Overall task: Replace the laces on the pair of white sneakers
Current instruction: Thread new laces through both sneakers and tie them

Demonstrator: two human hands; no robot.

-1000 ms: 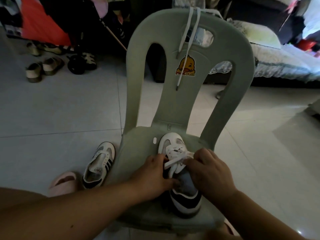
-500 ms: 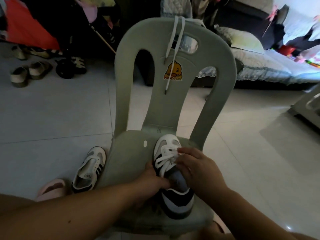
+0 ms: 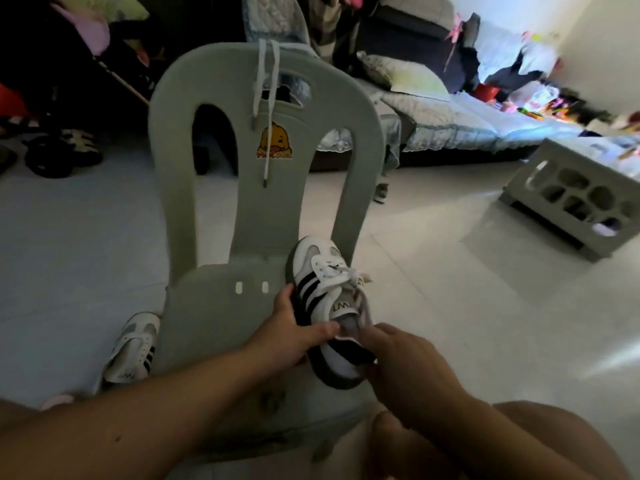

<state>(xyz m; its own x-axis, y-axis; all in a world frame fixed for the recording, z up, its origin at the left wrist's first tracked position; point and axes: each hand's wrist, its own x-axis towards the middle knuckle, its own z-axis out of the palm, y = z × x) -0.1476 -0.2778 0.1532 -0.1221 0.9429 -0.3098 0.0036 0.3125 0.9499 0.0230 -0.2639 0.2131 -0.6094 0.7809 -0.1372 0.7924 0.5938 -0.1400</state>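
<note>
- A dim room with a pale tiled floor; a grey-green plastic chair stands in the middle, its back facing the camera.
- The white sneaker with black stripes is over the right side of the chair's seat, toe towards the backrest, rolled so that its striped side faces up.
- Its white lace is threaded across the eyelets and bunched in loose loops at the top.
- The left hand grips this sneaker: fingers curled under the sole's edge, thumb pressed on the collar by the tongue.
- The right hand is at the heel, index finger reaching to the opening; whether it clasps the heel or only touches it I cannot tell.
- A second white lace hangs over the top of the backrest, both ends dangling past a yellow duck sticker.
- The other sneaker lies on the floor just left of the seat, and a pink slipper is near it.
- Farther off: dark sandals at the left, a sofa with quilted covers at the back right, and a grey crate on the floor at the right.
</note>
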